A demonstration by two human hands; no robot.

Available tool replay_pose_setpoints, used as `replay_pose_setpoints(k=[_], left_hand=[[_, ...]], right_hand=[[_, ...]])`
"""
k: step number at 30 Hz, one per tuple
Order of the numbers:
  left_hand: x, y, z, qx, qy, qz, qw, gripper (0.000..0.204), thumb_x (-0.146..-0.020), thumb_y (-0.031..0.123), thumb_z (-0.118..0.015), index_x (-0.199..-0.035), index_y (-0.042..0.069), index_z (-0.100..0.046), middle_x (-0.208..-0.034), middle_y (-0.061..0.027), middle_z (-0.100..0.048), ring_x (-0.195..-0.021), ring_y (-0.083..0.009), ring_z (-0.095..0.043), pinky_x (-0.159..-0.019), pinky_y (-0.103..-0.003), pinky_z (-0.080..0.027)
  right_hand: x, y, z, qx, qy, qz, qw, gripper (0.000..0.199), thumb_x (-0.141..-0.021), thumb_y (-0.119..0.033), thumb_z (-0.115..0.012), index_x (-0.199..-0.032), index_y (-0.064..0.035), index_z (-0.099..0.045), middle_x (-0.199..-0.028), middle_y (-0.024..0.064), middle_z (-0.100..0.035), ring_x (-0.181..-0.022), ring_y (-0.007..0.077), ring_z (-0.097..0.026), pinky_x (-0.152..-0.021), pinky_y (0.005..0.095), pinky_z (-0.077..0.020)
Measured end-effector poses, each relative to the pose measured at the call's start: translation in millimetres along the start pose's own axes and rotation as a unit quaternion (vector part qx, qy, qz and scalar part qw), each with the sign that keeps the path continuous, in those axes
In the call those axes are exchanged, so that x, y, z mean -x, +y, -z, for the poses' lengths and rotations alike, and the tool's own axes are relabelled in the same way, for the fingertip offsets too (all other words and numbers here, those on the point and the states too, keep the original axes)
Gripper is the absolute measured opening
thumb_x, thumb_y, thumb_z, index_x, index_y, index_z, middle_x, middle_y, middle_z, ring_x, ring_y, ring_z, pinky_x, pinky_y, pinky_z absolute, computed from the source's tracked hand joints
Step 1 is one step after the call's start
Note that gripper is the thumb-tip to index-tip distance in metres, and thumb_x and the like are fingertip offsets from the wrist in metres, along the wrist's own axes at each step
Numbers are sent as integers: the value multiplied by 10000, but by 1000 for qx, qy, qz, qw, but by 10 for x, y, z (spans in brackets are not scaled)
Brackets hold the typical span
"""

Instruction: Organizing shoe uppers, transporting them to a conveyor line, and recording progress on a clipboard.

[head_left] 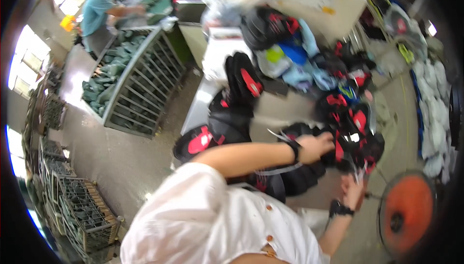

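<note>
At the centre right of the view, the left hand reaches across the body, fingers curled onto a black fabric shoe upper with red panels that lies on top of a heap of similar black and red pieces. Lower down, the right hand, wrist-banded, is closed on something thin and pale near the same piece; blur hides what it is. A thin pale strip or thread trails under the left forearm.

Judging from this, the heap looks loose and piled high, so a pull on one piece could drag its neighbours off the grey worktable. The trailing strip could snag on the wrist.

Room is tight. A round orange fan stands just beside the right hand, and more stacked pieces in black, blue and yellow crowd the far side. To the left the concrete floor opens out, bounded by a long metal rack of dark green items and wire crates. Another person in a blue shirt works well apart, far left.
</note>
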State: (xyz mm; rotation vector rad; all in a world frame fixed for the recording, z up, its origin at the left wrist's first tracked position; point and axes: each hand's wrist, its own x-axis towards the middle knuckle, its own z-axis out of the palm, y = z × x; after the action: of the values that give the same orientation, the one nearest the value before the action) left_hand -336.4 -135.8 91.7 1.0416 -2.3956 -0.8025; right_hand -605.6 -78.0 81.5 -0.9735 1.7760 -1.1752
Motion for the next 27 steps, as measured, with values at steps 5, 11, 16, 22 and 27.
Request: replay_pose_setpoints(k=[5, 11, 16, 22, 27], left_hand=[[1554, 421, 1194, -59, 120, 134, 982, 282, -736, 152, -652, -1002, 81, -594, -975, -66, -607, -874, -239, -597, -681, -321, -499], [3387, 429, 685, -36, 230, 437, 869, 1033, -525, 158, -818, -1348, 8, -212, -1335, -232, -323, -1208, -391, -370, -974, -404, -363], [3462, 36, -142, -58, 311, 461, 829, 1123, -538, 418, -790, -1362, 15, -142, -1386, -267, -187, -838, -437, -578, -663, -439, -505], [3823, -449, -63, 38, 262, 467, 843, 865, -547, 379, -779, -1206, 32, -340, -1132, -197, -477, -911, -387, -566, -739, -414, -483], [4207, -971, 454, 21, 263, 302, 916, 782, -518, 278, -776, -1174, 85, -398, -1048, -153, -505, -936, -359, -547, -763, -413, -467]], right_hand=[[132, 220, -163, -192, 236, 137, 943, 279, -840, -40, -521, -1104, -40, -432, -643, -11, -443, -497, 50, -400, -390, 185, -289], [1617, -283, -1402, -92, -371, 138, 914, 147, -887, -26, -431, -1021, -26, -489, -1026, 117, -574, -609, 118, -602, -529, 228, -464], [1918, 710, -2500, 182, -333, 173, 909, 310, -857, -41, -439, -1165, -13, -459, -1144, 254, -495, -713, 320, -612, -686, 398, -474], [2085, 797, -2473, 415, -289, 244, 827, 184, -855, -179, -463, -953, -35, -524, -797, 199, -607, -776, 389, -579, -650, 482, -451], [2208, 855, -2179, 445, -344, 401, 723, 91, -776, -144, -516, -791, -57, -536, -764, 107, -570, -743, 314, -570, -611, 420, -479]])
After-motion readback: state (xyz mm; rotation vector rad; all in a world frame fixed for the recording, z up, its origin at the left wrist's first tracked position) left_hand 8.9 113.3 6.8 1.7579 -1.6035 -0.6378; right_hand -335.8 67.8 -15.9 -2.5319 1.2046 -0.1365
